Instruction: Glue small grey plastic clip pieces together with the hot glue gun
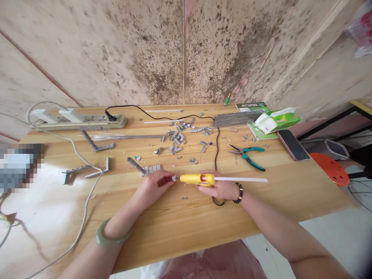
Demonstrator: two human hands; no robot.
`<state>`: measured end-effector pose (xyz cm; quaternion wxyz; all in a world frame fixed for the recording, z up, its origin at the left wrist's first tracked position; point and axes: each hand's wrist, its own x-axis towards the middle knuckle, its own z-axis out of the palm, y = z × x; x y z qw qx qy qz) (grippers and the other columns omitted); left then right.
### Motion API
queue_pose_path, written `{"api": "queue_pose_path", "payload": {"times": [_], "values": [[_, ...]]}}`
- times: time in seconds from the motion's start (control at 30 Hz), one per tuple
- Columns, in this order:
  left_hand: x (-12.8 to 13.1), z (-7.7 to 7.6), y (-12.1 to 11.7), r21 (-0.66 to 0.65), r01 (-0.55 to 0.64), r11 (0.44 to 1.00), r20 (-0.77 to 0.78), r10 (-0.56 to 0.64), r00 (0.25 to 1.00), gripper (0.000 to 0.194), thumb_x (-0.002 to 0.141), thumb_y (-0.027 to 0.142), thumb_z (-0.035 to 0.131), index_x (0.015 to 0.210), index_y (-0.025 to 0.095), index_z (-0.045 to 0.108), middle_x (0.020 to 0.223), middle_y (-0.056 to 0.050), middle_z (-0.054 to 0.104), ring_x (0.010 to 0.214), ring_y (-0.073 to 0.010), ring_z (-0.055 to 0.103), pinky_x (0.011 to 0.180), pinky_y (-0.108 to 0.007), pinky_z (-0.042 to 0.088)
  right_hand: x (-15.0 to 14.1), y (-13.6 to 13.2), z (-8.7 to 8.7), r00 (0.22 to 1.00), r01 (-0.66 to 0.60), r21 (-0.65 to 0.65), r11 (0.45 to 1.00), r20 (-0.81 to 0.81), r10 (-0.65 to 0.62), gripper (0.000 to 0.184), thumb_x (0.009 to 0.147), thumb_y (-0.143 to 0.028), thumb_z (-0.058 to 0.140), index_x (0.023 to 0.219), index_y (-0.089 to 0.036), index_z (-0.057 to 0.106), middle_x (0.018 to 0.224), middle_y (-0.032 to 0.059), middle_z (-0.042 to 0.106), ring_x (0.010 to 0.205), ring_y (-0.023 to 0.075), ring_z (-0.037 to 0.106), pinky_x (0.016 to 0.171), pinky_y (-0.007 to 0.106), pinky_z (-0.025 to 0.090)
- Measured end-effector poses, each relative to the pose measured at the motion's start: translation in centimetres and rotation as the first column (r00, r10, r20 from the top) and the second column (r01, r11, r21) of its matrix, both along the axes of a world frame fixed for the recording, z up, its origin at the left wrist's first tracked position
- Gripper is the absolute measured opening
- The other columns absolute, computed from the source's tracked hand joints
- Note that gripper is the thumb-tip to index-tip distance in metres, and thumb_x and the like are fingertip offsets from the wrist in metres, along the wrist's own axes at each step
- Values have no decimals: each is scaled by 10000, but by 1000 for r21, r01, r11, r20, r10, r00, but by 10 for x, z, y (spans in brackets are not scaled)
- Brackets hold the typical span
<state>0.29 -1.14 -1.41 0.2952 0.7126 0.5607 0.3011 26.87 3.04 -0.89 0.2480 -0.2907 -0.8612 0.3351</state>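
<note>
My right hand (219, 189) is wrapped round a yellow hot glue gun (193, 178), which lies level with its nozzle to the left. A long white glue stick (244, 179) sticks out of its back end. Between thumb and fingers, my left hand (152, 186) pinches a small grey block (174, 178), right at the nozzle tip; whether they touch I cannot tell. Just behind the left hand lies an L-shaped assembly of grey blocks (142, 167). Farther back is a heap of loose grey blocks (176, 139).
Teal-handled pliers (250, 155) lie open on the right, near a phone (293, 145) and a tissue pack (279, 120). Bundled thin wires (238, 118) rest at the back. A power strip (116, 121) stands at the back left. A white cable (87, 209) crosses the table's left side.
</note>
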Motion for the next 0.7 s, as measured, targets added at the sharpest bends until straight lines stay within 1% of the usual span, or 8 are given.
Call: {"api": "queue_pose_path", "payload": {"times": [0.13,0.27,0.37,0.5,0.7], "values": [[0,0,0,7,6,1000,-8,-6,1000,166,824,318,608,932,210,673,854,-28,699,717,-161,651,645,-252,525,0,-1,-1,1000,2,-1,1000,-8,-2,68,812,-249,590,754,-216,584,795,28,639,742,173,610,715,275,521],[1,2,0,26,-1,1000,-28,2,1000,159,821,314,613,922,209,676,801,-15,693,655,-143,632,605,-234,511,-1,-1,-1,999,28,-28,999,-13,-29,64,828,-263,567,785,-217,571,815,31,631,729,170,601,691,277,513],[1,4,0,35,-13,999,-41,14,999,155,818,313,617,916,214,685,790,-7,698,640,-136,629,605,-231,510,-1,0,0,999,46,-39,998,-7,-46,84,830,-269,564,764,-218,554,785,24,611,708,166,586,678,277,504],[0,2,0,3,-29,1000,-16,29,999,178,811,329,620,923,212,694,834,-16,720,698,-155,663,642,-243,530,-1,-1,3,999,36,-47,998,0,-36,125,819,-263,577,710,-218,535,750,12,591,687,158,566,678,270,496],[-1,-2,-1,-51,-52,997,12,52,999,218,799,349,630,951,208,697,884,-28,737,745,-176,686,680,-264,554,-1,-2,1,999,36,-83,996,7,-35,102,829,-275,574,756,-208,549,776,10,589,704,152,564,666,251,489]]}}
